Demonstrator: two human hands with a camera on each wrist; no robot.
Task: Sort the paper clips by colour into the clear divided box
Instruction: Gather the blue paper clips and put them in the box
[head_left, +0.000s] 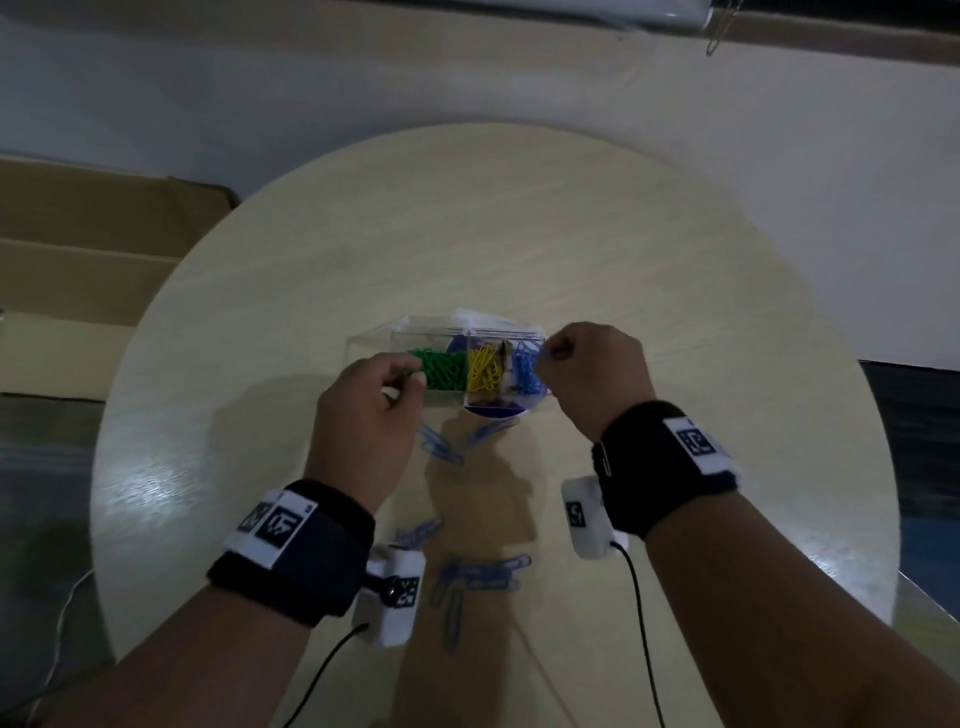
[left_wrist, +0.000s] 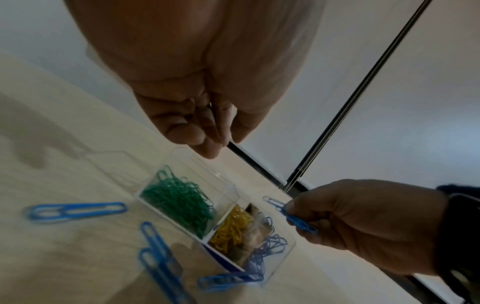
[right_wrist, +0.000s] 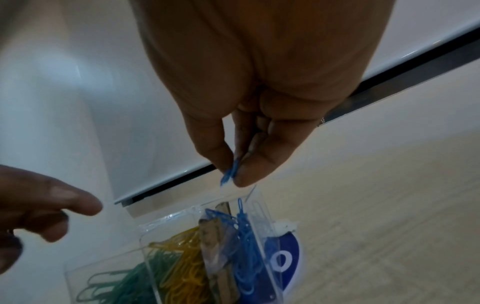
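Blue clips (head_left: 470, 574) loose on the round table (head_left: 675, 312), near the front edge, with lots of bare top behind the box (head_left: 415, 325). Inside the box: green clips (head_left: 441, 366), yellow clips (head_left: 485, 369), blue heap (head_left: 524, 371). Right hand (head_left: 592, 371) just over the blue part, pinching a blue clip (right_wrist: 230, 171). Left hand (head_left: 371, 415) curled beside the green part; hold unclear.
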